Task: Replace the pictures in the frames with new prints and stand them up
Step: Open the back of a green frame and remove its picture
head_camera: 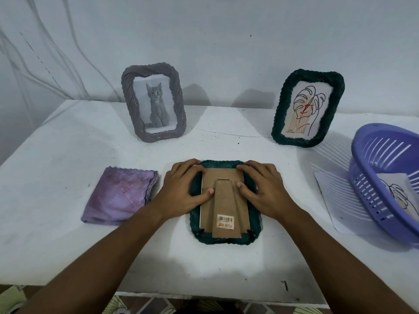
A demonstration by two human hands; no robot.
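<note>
Both hands press on the back of a green frame lying face down on the white table.

The face-down frame (pixel 226 240) lies near the table's front edge, its cardboard backing (pixel 223 177) up, with a folded stand and a barcode sticker (pixel 225 220). The left hand (pixel 181 189) and right hand (pixel 264 189) rest on the frame's far corners, fingers curled over the rim, thumbs flat on the backing. At the far side, a grey frame (pixel 154 103) with a kitten picture stands left and a dark green frame (pixel 308 108) with a leaf drawing stands right. A folded purple cloth (pixel 118 196) lies left; a purple basket (pixel 385 177) holding a print sits right, over a loose sheet (pixel 335 200).
</note>
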